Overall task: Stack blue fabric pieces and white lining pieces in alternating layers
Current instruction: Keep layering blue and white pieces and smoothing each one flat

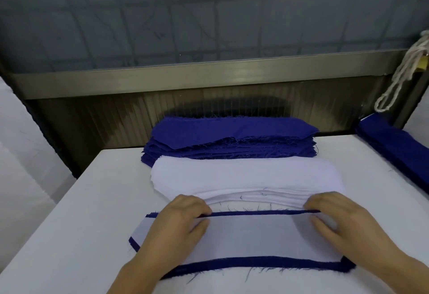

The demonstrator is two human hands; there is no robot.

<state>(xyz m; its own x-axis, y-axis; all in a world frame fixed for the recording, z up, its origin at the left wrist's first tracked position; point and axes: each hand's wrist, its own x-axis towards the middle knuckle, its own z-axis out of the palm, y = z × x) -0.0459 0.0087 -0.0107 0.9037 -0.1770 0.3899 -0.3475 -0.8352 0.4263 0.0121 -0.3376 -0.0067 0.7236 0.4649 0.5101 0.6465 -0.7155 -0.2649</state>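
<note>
White lining on blue fabric (frayed)

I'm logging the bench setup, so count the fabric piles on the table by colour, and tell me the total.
Blue fabric piles: 2, the blue stack at the back and the blue pile at the right edge.
White lining piles: 1, the white lining stack.
Mixed blue and white piles: 1, the alternating stack under both hands.
Total: 4

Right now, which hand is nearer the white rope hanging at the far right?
The right hand. It rests on the near fabric's right end, below the rope. The left hand sits on the left end, farther across the table.
</note>
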